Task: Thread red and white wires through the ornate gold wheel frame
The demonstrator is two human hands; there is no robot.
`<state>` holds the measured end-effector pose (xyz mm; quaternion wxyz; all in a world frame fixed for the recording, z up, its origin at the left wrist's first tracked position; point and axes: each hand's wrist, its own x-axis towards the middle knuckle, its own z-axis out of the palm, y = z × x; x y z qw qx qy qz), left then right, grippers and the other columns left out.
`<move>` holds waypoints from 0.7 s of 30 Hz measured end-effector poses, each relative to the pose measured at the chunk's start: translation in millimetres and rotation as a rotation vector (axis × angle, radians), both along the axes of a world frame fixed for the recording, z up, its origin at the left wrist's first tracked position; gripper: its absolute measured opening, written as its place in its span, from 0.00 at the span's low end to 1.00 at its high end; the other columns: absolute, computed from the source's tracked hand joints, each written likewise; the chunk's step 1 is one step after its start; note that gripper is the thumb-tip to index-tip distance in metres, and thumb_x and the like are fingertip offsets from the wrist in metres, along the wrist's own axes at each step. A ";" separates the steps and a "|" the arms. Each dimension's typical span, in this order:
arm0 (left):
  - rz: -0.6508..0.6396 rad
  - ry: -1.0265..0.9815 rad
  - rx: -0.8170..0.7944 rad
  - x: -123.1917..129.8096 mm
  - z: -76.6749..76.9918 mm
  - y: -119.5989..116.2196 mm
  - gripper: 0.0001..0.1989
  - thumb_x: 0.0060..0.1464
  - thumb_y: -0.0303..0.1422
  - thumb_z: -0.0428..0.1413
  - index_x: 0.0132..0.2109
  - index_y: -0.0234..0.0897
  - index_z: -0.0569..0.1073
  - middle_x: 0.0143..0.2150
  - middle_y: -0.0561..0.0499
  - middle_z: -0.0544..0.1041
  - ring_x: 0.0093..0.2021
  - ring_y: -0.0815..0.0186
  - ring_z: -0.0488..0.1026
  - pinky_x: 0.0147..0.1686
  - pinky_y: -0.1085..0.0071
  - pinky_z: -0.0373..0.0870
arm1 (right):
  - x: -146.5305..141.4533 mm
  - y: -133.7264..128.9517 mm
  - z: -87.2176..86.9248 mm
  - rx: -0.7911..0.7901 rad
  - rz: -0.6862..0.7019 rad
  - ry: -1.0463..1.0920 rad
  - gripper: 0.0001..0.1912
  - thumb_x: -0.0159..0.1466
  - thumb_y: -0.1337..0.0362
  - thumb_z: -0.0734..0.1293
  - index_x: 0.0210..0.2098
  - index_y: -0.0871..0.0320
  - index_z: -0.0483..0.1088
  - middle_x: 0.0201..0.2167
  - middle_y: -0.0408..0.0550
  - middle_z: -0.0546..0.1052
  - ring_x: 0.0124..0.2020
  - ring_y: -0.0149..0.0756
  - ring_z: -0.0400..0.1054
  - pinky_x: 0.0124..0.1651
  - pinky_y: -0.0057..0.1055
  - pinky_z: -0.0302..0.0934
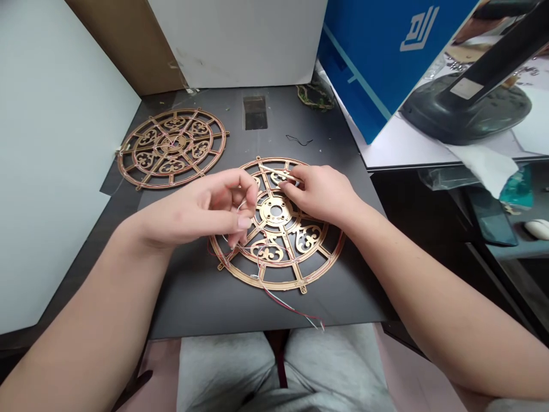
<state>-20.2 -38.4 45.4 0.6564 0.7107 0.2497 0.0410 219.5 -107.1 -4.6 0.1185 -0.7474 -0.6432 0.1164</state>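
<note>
A gold, wheel-shaped fretwork plate with copper-coloured edges [274,280] lies flat in front of me, with thin red and white wires [291,306] running over it and trailing off its near edge. My left hand [214,209] is raised over the plate's left side, its fingers curled and pinching a thin pale wire. My right hand [319,194] rests on the plate's upper right, with its fingertips pinching a fine white wire. A matching wheel plate [171,146] lies to the far left, apart from both hands.
Both plates lie on a dark board [193,303] with a small rectangular opening [256,113], a short black thread [299,140] and a green-brown coil [315,94]. A blue box [369,57] and a dark monitor stand [467,109] stand at the upper right.
</note>
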 end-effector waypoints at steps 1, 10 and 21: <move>0.028 -0.045 -0.010 -1.8 -0.5 1.5 0.11 0.58 0.29 0.61 0.45 0.41 0.67 0.33 0.55 0.70 0.26 0.69 0.74 0.31 0.64 0.76 | -0.1 0.2 -0.1 -0.004 -0.004 0.000 0.17 0.71 0.50 0.61 0.38 0.55 0.73 0.33 0.48 0.77 0.30 0.36 0.59 0.32 0.33 0.44; 0.403 -0.058 0.163 -25.4 14.9 19.4 0.13 0.63 0.42 0.63 0.43 0.42 0.68 0.21 0.59 0.60 0.21 0.71 0.65 0.28 0.64 0.72 | -0.1 0.0 -1.2 -0.004 -0.002 -0.024 0.16 0.71 0.51 0.61 0.34 0.56 0.68 0.31 0.47 0.75 0.29 0.35 0.55 0.32 0.33 0.42; 0.227 0.928 0.847 -52.8 -2.9 52.3 0.28 0.57 0.59 0.56 0.51 0.43 0.79 0.39 0.48 0.81 0.41 0.53 0.77 0.38 0.58 0.68 | -3.6 1.7 -3.7 0.111 -0.034 0.002 0.14 0.72 0.54 0.61 0.39 0.56 0.71 0.34 0.48 0.77 0.34 0.37 0.64 0.33 0.33 0.45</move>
